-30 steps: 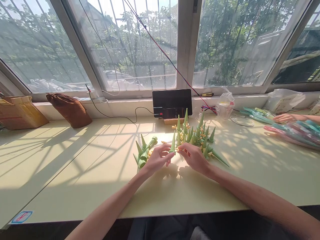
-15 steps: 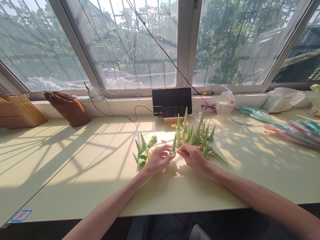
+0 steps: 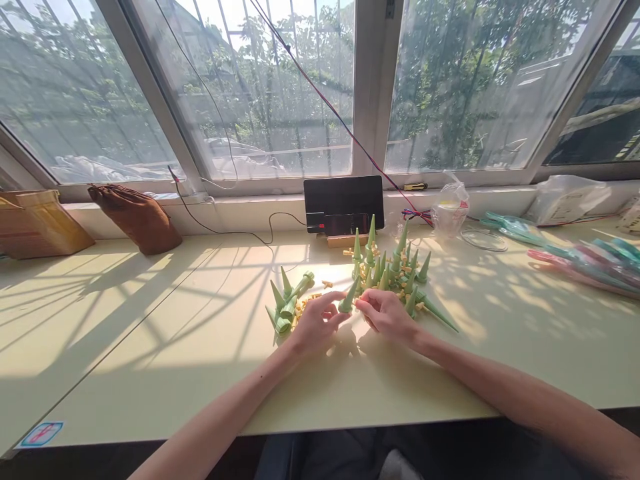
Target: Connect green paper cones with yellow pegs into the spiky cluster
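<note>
Sun stripes the counter [image 3: 165,393] below the windows [image 3: 280,100]; the left hand [image 3: 314,325] grips a cone [image 3: 349,297], tilted further than before; the right hand [image 3: 387,313], I can't tell.

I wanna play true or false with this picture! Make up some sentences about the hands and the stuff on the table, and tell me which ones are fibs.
1. The left hand is holding a green cone. True.
2. The right hand is holding the brown bag. False: it is beside the green cone, and the brown bag stands far off to the left.
3. A small yellow piece lies on the table beyond the left hand. True.
4. The black screen lies flat in front of the hands, at the table's near edge. False: it is propped up at the back, by the window.
5. The sticker is at the table's near left corner. True.
</note>
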Demonstrator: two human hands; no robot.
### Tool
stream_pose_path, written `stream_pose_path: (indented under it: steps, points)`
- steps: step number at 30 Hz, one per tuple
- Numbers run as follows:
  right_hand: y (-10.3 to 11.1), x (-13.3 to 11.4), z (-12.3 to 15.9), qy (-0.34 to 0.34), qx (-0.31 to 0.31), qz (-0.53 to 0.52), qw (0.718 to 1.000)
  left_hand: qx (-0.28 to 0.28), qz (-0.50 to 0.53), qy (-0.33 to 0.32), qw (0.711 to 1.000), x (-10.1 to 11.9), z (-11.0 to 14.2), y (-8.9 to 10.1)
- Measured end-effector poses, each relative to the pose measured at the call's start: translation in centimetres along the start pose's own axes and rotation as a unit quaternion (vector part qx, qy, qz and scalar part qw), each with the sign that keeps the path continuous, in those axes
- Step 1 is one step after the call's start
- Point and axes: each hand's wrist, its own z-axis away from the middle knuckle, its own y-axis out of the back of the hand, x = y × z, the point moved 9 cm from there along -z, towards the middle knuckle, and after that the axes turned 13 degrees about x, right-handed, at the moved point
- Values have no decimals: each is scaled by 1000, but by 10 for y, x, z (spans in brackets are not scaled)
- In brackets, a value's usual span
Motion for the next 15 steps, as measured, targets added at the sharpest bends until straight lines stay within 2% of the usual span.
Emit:
stream_pose_path:
  steps: [6, 15]
  points:
    - [-11, 14, 2, -140, -54, -129, 980, 11, -8, -36, 999, 1, -1, 1]
    - [-12, 16, 0, -166, -60, -175, 969, -11, -4, -29, 1000, 8, -4, -2]
